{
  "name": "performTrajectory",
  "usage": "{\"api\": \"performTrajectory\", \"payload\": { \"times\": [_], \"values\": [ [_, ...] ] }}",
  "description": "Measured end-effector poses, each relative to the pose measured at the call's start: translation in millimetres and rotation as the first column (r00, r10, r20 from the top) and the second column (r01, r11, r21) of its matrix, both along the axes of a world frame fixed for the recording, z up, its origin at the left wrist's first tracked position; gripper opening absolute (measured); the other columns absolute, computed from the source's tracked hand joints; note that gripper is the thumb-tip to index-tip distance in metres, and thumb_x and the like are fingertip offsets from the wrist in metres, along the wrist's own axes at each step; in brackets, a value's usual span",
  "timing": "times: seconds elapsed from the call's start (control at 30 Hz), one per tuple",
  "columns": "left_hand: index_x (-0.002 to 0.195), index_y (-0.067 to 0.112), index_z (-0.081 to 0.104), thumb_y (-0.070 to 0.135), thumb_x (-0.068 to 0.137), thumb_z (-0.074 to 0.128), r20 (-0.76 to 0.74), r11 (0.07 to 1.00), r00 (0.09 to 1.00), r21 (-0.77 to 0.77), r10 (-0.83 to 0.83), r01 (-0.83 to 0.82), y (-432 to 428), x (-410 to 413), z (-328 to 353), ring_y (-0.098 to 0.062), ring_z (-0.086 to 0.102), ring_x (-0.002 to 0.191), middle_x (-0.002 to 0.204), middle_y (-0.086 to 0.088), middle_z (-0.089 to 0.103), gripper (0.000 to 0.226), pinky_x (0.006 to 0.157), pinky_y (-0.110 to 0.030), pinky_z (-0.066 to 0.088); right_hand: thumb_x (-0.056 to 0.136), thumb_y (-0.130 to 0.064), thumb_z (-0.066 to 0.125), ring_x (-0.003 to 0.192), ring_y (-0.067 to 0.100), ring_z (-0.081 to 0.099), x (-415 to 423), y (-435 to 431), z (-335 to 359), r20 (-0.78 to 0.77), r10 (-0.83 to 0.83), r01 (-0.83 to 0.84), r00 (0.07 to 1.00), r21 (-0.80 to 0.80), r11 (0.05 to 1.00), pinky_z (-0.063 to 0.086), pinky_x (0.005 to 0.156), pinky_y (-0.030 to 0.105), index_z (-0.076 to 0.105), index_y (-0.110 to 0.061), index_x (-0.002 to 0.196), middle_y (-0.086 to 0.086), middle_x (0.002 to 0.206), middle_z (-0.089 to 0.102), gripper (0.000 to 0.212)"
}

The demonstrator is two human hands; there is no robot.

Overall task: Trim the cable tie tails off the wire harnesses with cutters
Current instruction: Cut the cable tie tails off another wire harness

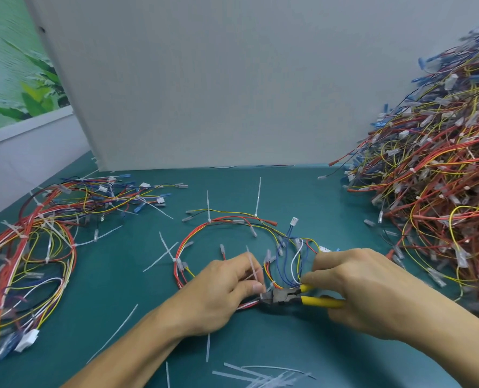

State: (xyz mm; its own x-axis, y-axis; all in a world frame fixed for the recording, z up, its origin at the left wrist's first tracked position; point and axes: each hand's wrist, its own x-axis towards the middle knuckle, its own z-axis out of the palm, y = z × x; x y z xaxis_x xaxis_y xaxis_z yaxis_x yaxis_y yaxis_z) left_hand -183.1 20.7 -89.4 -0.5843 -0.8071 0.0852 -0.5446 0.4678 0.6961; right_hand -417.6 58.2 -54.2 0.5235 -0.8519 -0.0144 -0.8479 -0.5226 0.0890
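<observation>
The cable tie tail [252,268] in hand is a thin white nylon strip on the wire harness [227,219], which lies looped on the desk [302,191] in front of me, between my two hands. My left hand [221,292] has its thumb and fingers curled in a pinch on this tail, just beside the tie head. My right hand [355,287] is wrapped round the yellow handles of the cutters [284,295], whose nose lies at the base of the tail, close to my left thumb. Whether the blades have met, I cannot tell. I judge the tail light and springy: pinch it near its root so that the offcut does not fly. The harness itself is soft and limp, so support it at the tied bundle, not by a loose wire or terminal, and keep the insulation away from the blades. Two more untrimmed tails [258,196] stand up along the far arc of the loop. Offcuts [260,376] lie at the near edge. A smaller heap of harnesses [36,247] sits at left, a large pile [439,177] at right, and a white board [204,79] stands behind.
</observation>
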Motion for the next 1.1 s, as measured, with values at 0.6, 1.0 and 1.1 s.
{"api": "performTrajectory", "payload": {
  "times": [0.6,1.0,1.1],
  "values": [
    [0.091,0.007,0.048,0.004,0.088,0.053,-0.541,0.876,0.787,0.483,0.298,0.000,-5.7,1.5,-9.0,-0.012,0.039,0.048,0.066,-0.004,0.056,0.006,0.047,-0.017,0.034,0.076,-0.019,0.059,0.072,0.004,0.042,9.3,6.5,3.6,0.515,0.013,0.006,0.857,-0.036,0.999,0.036,0.066,0.016,0.050,-0.026,0.097,-0.023,0.080,0.041,0.024],
    [0.079,0.014,0.062,0.013,0.069,0.071,-0.482,0.914,0.813,0.378,0.328,-0.145,-7.3,-1.2,-12.3,-0.011,0.027,0.047,0.052,0.006,0.032,0.013,0.045,-0.021,0.023,0.084,-0.026,0.059,0.073,0.012,0.051,39.9,5.3,-33.5,0.651,-0.248,0.215,0.717,0.131,0.968,0.041,0.063,0.027,0.033,-0.030,0.079,-0.013,0.075,0.060,0.027],
    [0.085,0.016,0.063,0.001,0.076,0.074,-0.355,0.954,0.894,0.220,0.274,-0.204,-7.0,-2.4,-12.8,-0.011,0.030,0.051,0.055,0.009,0.033,0.021,0.050,-0.022,0.028,0.082,-0.023,0.059,0.078,0.009,0.056,40.5,4.3,-31.9,0.671,-0.319,0.258,0.670,0.194,0.947,0.046,0.073,0.031,0.035,-0.030,0.080,-0.011,0.088,0.066,0.025]
  ]
}}
